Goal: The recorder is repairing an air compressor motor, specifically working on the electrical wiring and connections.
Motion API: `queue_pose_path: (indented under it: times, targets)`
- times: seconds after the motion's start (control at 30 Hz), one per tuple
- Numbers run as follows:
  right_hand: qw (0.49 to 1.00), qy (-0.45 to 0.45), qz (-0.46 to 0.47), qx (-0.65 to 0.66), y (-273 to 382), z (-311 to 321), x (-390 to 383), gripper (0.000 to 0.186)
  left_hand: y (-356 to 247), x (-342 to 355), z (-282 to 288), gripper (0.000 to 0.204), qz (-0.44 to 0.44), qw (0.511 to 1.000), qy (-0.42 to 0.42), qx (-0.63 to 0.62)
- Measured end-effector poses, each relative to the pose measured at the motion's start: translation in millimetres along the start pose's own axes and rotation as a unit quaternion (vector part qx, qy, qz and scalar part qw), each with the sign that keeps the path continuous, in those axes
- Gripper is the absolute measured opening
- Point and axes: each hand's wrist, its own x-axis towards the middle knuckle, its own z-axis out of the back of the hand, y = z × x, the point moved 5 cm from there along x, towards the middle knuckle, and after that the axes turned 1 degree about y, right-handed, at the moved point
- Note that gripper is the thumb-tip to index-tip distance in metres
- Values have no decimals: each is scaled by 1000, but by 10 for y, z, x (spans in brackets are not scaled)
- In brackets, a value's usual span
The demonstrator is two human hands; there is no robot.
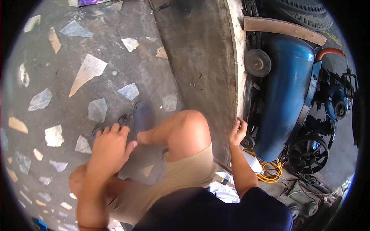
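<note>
My left hand (111, 145) hangs in front of my bent left knee, over the stone-chip floor. Its fingers are stretched forward with the thumb apart, and nothing shows in it. My right hand (237, 132) is out to the right, beside the pale edge of a concrete ledge (204, 57). Its fingers are curled in toward the thumb; whether anything small is between them cannot be made out. Closest to that hand is a blue air compressor tank (285, 92) with a wheel (258, 62) at its far end.
A black fan-like flywheel (308, 154), a coiled yellow hose (271, 171) and a white container (252, 161) lie right of my right forearm. A wooden plank (284, 29) and tires (308, 11) are at the far right. White bags (224, 191) sit beside my hip.
</note>
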Motion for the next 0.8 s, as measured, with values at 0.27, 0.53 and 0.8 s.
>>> queue_pose_path:
  times: [0.27, 0.53, 0.8]
  targets:
    - [963, -248, -78, 67, -673, 32, 547, 33, 285, 631, 477, 41, -129, 983, -128, 28]
    - [982, -130, -126, 58, -899, 207, 946, 40, 156, 1047, 212, 42, -157, 983, 17, 91]
    - [987, -133, -54, 72, -612, 325, 870, 38, 262, 1584, 211, 39, -107, 993, 25, 52]
